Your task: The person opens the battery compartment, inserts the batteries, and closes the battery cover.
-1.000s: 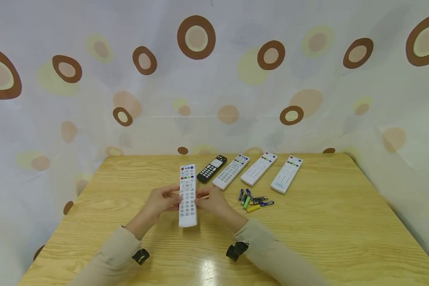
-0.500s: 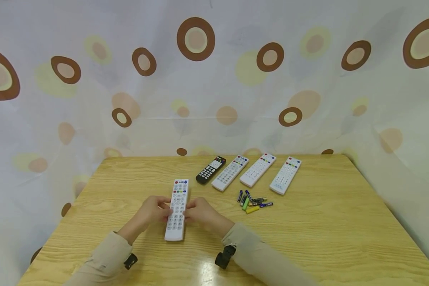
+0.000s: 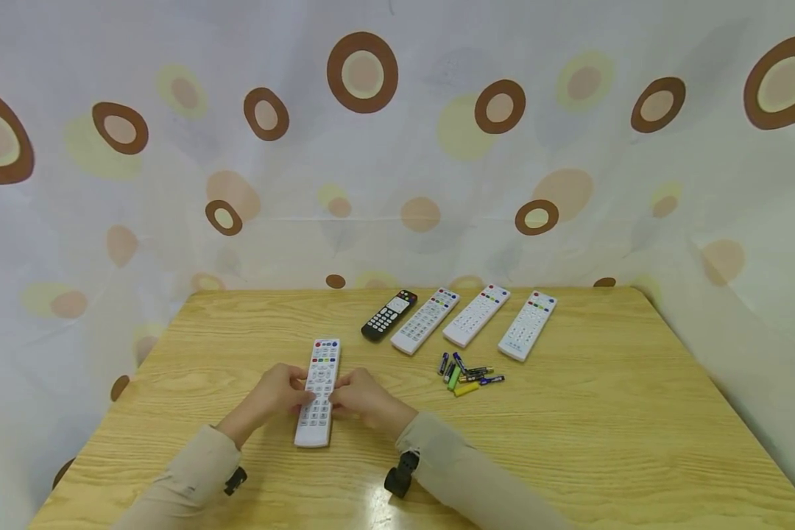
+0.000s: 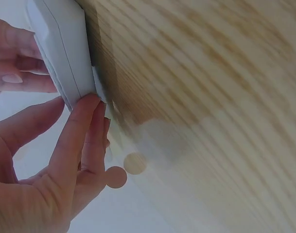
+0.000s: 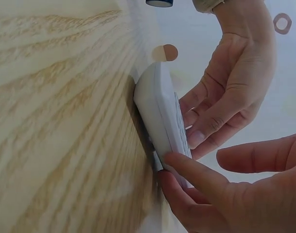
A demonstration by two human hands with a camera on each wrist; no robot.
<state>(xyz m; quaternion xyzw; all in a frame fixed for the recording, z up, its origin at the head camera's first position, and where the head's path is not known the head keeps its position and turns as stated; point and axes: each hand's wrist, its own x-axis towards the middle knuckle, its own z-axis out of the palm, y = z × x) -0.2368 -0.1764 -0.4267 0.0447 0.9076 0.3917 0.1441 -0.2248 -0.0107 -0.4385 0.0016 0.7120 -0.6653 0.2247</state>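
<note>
A white remote control, buttons up, lies low over the table at the front left of the head view. My left hand pinches its left side, thumb at the upper edge and fingers below in the left wrist view, where the pale casing shows edge-on. At the opposite side is my right hand. In the right wrist view its fingertips touch the casing's lower edge, while the thumb stands off from the button face. The remote's underside is mostly hidden.
Behind stand out a black remote and three white remotes: left, middle and right, all slanted. Several loose batteries lie in front of them. A patterned curtain borders the wooden table.
Both hands have brought the white remote control down and to the left, nearer the table. The right thumb now shows apart from it. Other remotes and the batteries stay put.
</note>
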